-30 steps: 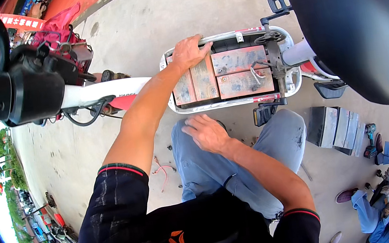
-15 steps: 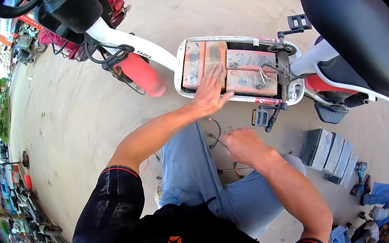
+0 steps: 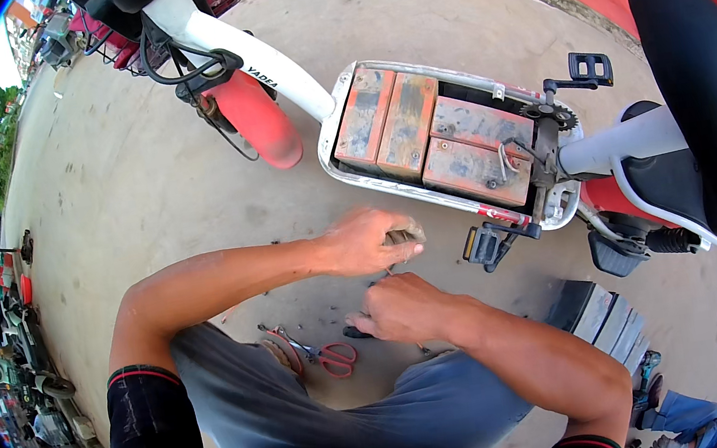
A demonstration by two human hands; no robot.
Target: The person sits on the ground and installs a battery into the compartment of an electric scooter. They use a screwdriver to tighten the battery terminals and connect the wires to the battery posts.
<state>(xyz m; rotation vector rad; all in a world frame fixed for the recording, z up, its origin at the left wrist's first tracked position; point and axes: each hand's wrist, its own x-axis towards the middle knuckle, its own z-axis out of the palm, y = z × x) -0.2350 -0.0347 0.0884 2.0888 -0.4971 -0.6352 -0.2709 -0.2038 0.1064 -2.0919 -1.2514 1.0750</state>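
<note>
Wire [image 3: 391, 270] shows between curled left hand [image 3: 363, 240] and curled right hand [image 3: 409, 308]; grips I cannot tell.

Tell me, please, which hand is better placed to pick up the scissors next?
Probably the right: in this view the right hand is close to the red-handled scissors, while the left hand is farther up, nearer the batteries. I cannot tell whether either hand is free.
</note>
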